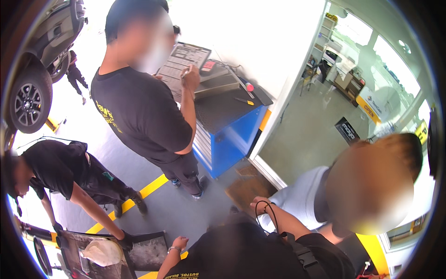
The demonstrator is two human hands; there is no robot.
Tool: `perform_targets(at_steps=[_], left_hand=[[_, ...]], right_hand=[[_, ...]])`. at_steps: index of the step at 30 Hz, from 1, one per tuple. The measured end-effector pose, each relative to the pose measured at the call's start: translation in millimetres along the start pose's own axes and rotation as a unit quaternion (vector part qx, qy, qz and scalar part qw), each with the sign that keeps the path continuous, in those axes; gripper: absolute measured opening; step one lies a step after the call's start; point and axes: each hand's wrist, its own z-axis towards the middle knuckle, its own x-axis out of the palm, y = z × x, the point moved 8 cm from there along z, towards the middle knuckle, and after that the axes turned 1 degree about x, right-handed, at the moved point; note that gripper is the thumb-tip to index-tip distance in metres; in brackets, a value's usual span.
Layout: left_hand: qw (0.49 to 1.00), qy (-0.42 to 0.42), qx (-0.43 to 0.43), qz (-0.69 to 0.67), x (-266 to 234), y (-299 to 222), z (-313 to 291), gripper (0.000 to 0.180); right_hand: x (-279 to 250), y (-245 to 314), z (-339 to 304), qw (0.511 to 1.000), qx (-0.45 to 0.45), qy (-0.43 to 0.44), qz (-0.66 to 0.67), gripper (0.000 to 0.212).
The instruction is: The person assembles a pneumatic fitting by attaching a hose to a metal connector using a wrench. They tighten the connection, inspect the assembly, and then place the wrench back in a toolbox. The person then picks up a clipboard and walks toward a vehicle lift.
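Note:
My left hand (180, 242), with a band at the wrist, hangs beside my dark shirt at the lower middle. Its fingers are loosely curled and nothing shows in them. Nearest to it is a dark cart (147, 250) with a worn top, apart from the hand. My right hand (261, 204) is in front of my body with bent fingers. A thin black cable (274, 215) loops by its wrist and forearm; whether the fingers hold anything cannot be made out.
A co-worker (139, 111) writes on a clipboard (179, 63) by a blue tool cabinet (232, 144). Another co-worker (58, 162), in dark gloves, bends over the cart, where a whitish plastic jug (103, 252) lies. A person in grey (304, 188) stands close on my right. A raised vehicle (29, 100) is far left.

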Motion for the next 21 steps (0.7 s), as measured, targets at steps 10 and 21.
perform_targets(at_steps=[10,21], left_hand=[[0.976,-0.042,-0.144,-0.158,27,-35,-19,0.044],[0.927,-0.170,-0.253,-0.220,-2,-163,-3,0.045]], right_hand=[[-328,-29,127,0.942,0.064,-0.327,-0.029,0.069],[-506,16,221,0.882,0.082,-0.462,-0.031,0.093]])
